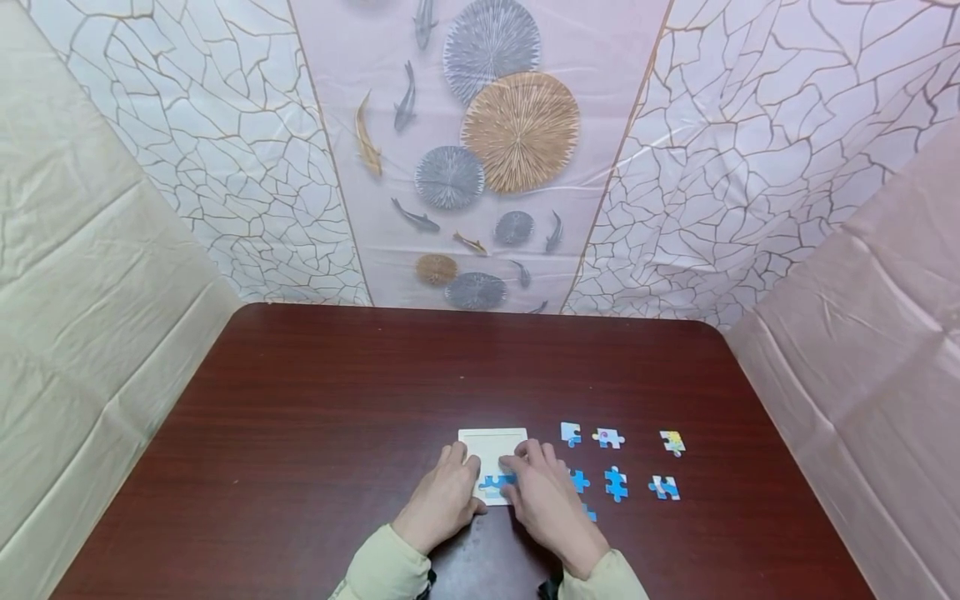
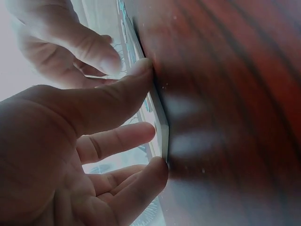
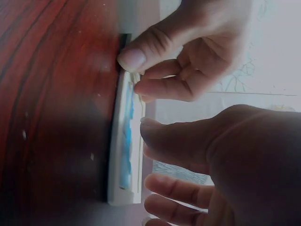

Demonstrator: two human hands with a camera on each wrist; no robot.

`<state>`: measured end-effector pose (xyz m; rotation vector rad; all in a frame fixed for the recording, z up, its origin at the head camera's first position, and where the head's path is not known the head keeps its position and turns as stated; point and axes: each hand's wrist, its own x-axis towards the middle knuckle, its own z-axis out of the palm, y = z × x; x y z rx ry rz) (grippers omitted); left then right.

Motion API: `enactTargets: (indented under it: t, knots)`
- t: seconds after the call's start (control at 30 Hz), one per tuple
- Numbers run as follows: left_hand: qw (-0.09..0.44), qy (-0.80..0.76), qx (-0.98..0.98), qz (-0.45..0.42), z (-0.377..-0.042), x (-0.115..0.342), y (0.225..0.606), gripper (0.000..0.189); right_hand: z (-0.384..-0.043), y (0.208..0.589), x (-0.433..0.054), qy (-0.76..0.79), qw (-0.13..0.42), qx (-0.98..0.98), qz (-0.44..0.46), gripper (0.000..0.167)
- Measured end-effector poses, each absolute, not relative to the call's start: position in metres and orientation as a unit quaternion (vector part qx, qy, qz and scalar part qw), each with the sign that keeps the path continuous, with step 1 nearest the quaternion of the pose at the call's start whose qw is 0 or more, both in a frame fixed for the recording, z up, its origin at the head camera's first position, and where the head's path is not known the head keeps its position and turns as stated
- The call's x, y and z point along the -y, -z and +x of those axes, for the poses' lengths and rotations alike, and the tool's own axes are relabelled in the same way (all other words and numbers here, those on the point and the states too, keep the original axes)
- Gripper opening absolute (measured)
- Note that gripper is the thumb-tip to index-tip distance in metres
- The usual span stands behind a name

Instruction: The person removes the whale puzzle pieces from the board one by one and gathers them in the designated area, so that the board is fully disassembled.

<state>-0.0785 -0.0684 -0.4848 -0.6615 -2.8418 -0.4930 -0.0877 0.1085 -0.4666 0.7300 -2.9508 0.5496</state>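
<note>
A small white puzzle tray (image 1: 483, 444) with a raised rim lies flat near the front of the table. Blue jigsaw pieces (image 1: 493, 481) fill part of its near end. My left hand (image 1: 441, 498) grips the tray's left side and near edge; in the left wrist view its thumb (image 2: 138, 70) lies on the near rim. Over the tray's right side is my right hand (image 1: 546, 498), fingers loosely bent and nothing seen between them. In the right wrist view its thumb (image 3: 153, 131) hovers at or just above the pieces; contact is unclear.
To the right lie several loose jigsaw pieces, among them a blue one (image 1: 617, 483), a yellow one (image 1: 672, 442) and a white one with a swirl (image 1: 608, 437). My right hand partly covers others. The dark red table (image 1: 337, 400) meets patterned cloth at the back.
</note>
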Motion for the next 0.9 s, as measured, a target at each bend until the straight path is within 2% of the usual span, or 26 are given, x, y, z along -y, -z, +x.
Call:
enactTargets:
  t: [0.53,0.9]
  knots:
    - [0.101,0.165,0.955,-0.225,-0.0774,0.0694,0.4811,0.042,-0.0950,0.4697,-0.1022,-0.172,0.001,0.948,0.266,0.012]
    - [0.103,0.157,0.956,-0.224,-0.0776,0.0697,0.4816,0.042,-0.0943,0.4666,-0.0979,-0.153,0.022,0.940,0.304,0.023]
